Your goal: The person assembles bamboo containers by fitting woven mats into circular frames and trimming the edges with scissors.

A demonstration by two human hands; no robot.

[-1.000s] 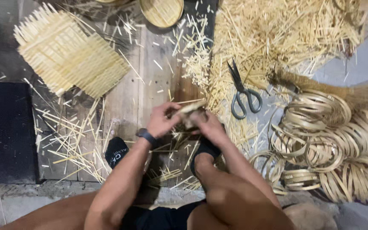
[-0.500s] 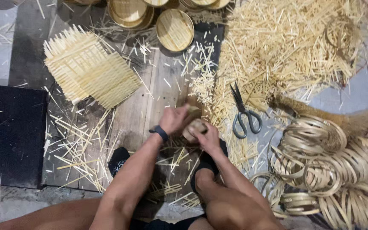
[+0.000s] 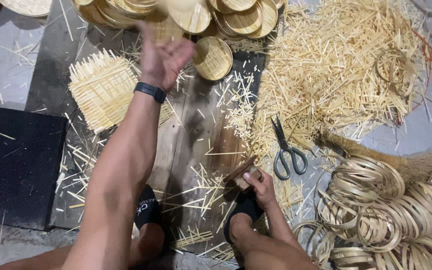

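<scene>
Low on the wooden board, the right hand is closed around a small wooden block, whose long axis slants from lower left up to the right. Just beside it, black scissors lie with blades pointing away. Coiled bamboo rings heap to the right. Farther off, the left hand, blurred, is curled around a round woven tray above a square woven mat, near the stacked trays.
</scene>
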